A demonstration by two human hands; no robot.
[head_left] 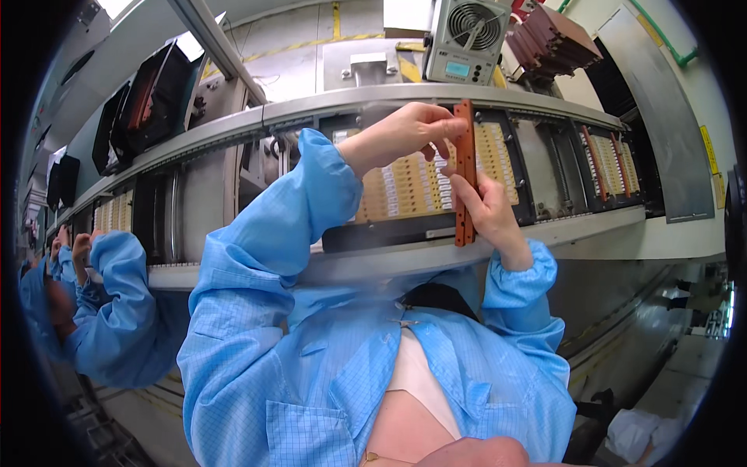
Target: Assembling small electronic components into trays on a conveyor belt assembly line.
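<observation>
A long narrow red-brown bar (464,206) with small holes along it stands lengthwise across a dark-framed panel of pale yellow strips (405,187). My right hand (492,214) grips the bar's lower half, its thumb pressed on the near face. At the upper half, my left hand (408,138) has its fingers bent, with fingertips against the bar's left side. Whether the left fingers also pinch something small cannot be made out. White pieces (443,187) line up in a column on the panel just left of the bar.
The panel sits on a conveyor with metal rails (342,109). A second panel (611,165) with red-brown bars lies to the right. A fan unit (468,39) and a stack of brown bars (552,45) stand behind. A co-worker's blue sleeve (128,303) is at left.
</observation>
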